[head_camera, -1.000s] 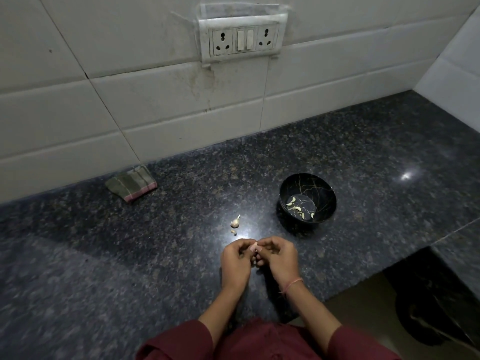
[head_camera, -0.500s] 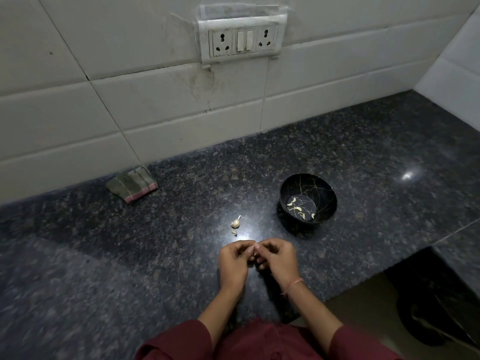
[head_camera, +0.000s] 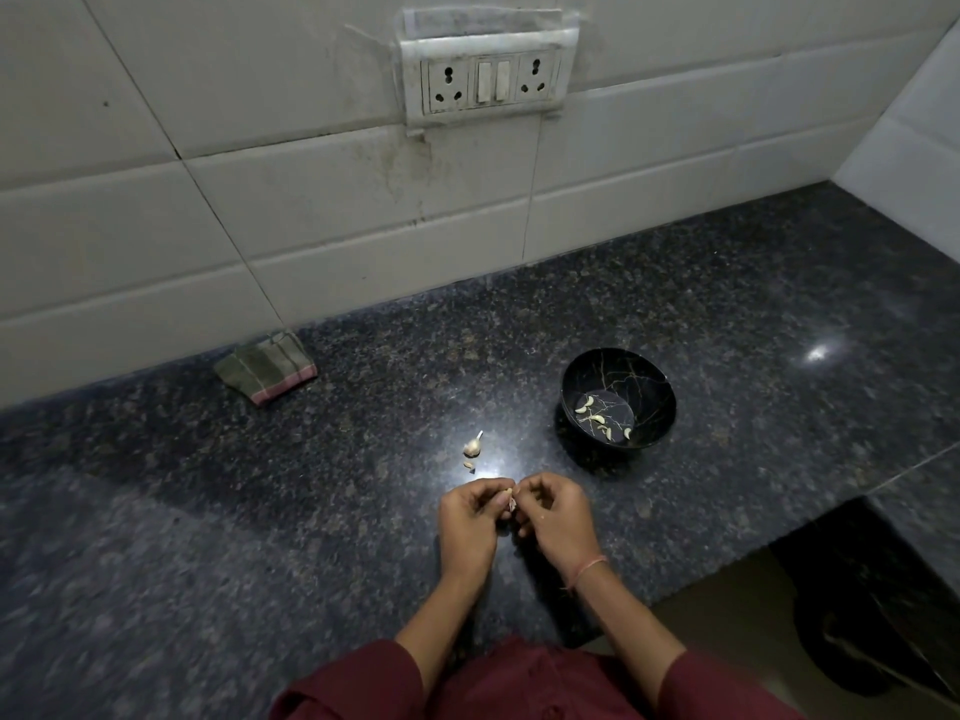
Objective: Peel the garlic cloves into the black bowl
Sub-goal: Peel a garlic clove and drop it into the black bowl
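My left hand [head_camera: 470, 522] and my right hand [head_camera: 556, 519] meet over the dark granite counter, fingers curled, pinching one small pale garlic clove [head_camera: 511, 504] between them. The black bowl [head_camera: 652, 379] with thin gold lines stands to the upper right of my hands and holds several peeled cloves [head_camera: 597, 418]. A piece of garlic bulb with its stalk [head_camera: 472, 445] lies on the counter just beyond my left hand, with a small scrap [head_camera: 468, 465] beside it.
A folded striped cloth [head_camera: 267, 366] lies at the back left against the tiled wall. A socket and switch plate [head_camera: 488, 85] is on the wall above. The counter's edge [head_camera: 727, 574] drops off at the lower right to a dark floor area.
My hands stay in the same spot; the fingers have shifted slightly around the clove. The bowl and loose garlic have not moved.
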